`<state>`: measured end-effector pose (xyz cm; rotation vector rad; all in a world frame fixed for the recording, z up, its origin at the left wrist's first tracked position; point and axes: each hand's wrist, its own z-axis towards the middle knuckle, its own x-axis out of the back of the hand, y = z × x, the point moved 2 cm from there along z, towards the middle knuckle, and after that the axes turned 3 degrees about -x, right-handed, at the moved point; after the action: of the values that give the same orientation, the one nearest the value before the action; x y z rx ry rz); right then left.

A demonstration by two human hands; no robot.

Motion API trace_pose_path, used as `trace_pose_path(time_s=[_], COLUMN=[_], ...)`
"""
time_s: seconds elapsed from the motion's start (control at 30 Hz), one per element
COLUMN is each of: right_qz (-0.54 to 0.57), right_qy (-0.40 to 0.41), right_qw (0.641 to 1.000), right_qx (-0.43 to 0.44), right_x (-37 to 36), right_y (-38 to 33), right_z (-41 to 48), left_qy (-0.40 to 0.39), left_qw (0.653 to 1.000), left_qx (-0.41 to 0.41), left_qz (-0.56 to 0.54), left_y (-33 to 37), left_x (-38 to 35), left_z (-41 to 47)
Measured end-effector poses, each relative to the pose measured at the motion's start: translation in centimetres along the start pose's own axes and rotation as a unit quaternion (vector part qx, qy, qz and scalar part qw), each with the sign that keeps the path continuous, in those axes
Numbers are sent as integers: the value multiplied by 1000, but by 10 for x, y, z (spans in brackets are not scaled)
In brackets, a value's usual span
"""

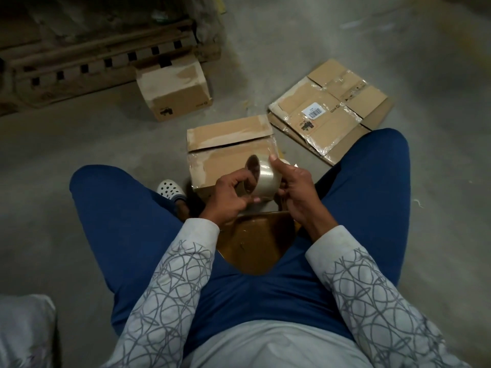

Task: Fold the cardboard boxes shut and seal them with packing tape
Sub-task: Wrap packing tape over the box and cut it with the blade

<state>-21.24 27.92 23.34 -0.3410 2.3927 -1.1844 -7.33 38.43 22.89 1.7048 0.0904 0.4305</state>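
Observation:
I sit with a cardboard box [228,150] on the floor between my knees. Its two top flaps are folded down with a dark gap between them, and old tape residue shows on them. Just above its near edge I hold a roll of clear packing tape [265,179] in both hands. My left hand [231,197] pinches the roll's lower left side, fingertips at its surface. My right hand [295,189] grips the right side, thumb up on top. Whether a tape end is lifted is too small to tell.
A closed cardboard box [175,88] stands farther away on the concrete floor, against a wooden pallet [87,62]. A stack of flattened boxes [329,110] lies to the right of my right knee. A brown seat [252,245] shows between my legs. A white clog [170,191] is by the box.

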Motion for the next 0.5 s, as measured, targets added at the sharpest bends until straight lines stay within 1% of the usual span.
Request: trace_pose_path(time_s=[0.03,0.1,0.17,0.2,0.23,0.3,0.37,0.43,0.5], right_qz=[-3,-44,-127,-170,-208,-266,-317,-366,-424], right_qy=[-13,-50,-74,-80,-87,-111,-132,-144,-143], right_qw=[1000,997,984,973,961,941,922,901,869], right_qx=[2,41,105,136,159,178,177,183,209], right_x=[0,0,-2,-4,-6,-10,-13,-14,-16], right_y=[0,-1,-4,-5,-6,-1,3,6,4], right_z=[0,1,0,-1,-1,-2,-2,-2,-3], left_qy=[-3,9,51,82,108,120,128,153,162], left_qw=[1000,1000,995,988,979,959,939,916,891], left_qx=[4,4,15,36,61,100,127,150,159], left_qz=[13,-12,-87,-124,-159,-235,-294,-340,-393], left_y=[0,3,9,10,10,7,4,4,4], left_x=[-2,-6,-8,-7,-4,0,5,9,11], left_z=[0,0,0,1,2,5,7,8,9])
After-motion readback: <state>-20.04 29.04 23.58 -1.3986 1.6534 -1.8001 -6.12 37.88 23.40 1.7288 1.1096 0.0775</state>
